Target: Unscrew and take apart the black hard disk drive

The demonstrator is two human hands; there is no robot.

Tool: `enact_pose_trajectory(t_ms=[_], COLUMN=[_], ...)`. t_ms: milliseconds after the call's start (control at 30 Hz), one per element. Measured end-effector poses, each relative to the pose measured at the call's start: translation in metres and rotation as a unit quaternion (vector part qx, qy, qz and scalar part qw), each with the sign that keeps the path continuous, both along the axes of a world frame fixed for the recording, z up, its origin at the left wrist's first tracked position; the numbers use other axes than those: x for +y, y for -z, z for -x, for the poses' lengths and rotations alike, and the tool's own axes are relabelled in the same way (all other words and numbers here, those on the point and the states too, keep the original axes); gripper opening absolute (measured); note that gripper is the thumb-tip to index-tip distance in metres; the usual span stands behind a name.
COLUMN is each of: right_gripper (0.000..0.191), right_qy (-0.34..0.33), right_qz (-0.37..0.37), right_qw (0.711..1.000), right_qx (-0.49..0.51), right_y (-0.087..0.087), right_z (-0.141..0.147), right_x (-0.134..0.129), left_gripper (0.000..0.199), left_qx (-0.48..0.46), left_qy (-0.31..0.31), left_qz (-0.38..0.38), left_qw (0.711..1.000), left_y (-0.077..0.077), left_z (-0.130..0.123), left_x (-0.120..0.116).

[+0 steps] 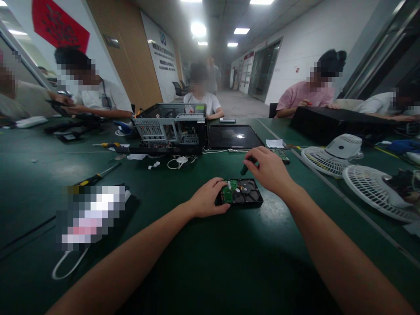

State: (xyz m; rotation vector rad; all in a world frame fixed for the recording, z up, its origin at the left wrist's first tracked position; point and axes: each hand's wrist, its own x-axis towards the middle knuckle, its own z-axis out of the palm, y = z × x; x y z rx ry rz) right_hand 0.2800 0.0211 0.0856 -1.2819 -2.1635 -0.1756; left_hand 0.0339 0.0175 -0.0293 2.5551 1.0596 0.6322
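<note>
Bare forearms (141, 258), left grip (206, 199) clasping left end of black unit (254, 199), right grip (267, 168) holding screwdriver (243, 170) at its far edge

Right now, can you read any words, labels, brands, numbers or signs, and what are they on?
No text reads clearly.
Wall sign: dark lettering, too blurred.
Red poster: dark brush-like marks, too blurred.
Small wall board: too small to read.
Green circuit board: any markings too small.
</note>
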Motion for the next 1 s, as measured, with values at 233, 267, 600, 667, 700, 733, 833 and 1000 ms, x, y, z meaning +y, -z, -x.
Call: enact_pose_trajectory(t_ms=[233,267,600,667,700,733,833,1000], right_gripper=[0.034,0.038,0.022,0.02,0.022,0.024,0.033,0.033], right_qy=[-0.06,-0.063,-0.023,-0.036,-0.042,-0.048,-0.064,-0.052], right_qz=[0.013,0.016,0.036,0.029,0.027,0.026,0.025,0.023], right_qw=[0.998,0.997,0.999,0.999,0.999,0.998,0.998,0.998], right_qx=[-0.033,-0.038,-0.006,0.007,0.012,0.014,0.011,-0.001], right_y=[0.0054,0.0065,0.0033,0.0017,0.0014,0.0013,0.002,0.0024], right_z=[0.0008,0.0007,-0.0002,0.002,0.0029,0.0034,0.0027,0.0002], right_x=[0.003,0.0034,0.003,0.0016,0.001,0.0007,0.0009,0.0014], left_gripper=[0.077,0.078,0.075,0.075,0.075,0.076,0.077,0.075], left_qx=[0.0,0.002,-0.001,-0.003,-0.004,-0.004,-0.007,-0.008], left_qy=[-0.001,-0.001,0.002,0.003,0.003,0.002,0.003,0.0], left_qz=[0.003,0.005,0.003,0.002,0.003,0.005,0.008,0.007], left_qw=[1.0,1.0,1.0,1.0,1.0,1.0,1.0,1.0], left_y=[-0.0003,-0.0012,-0.0029,-0.0027,-0.0026,-0.0025,-0.0018,-0.0003], left_z=[0.0,0.0,-0.0006,-0.0005,-0.0004,-0.0003,0.0,-0.0011], left_x=[0.0007,0.0004,-0.001,-0.0008,-0.0007,-0.0005,0.0,0.0009])
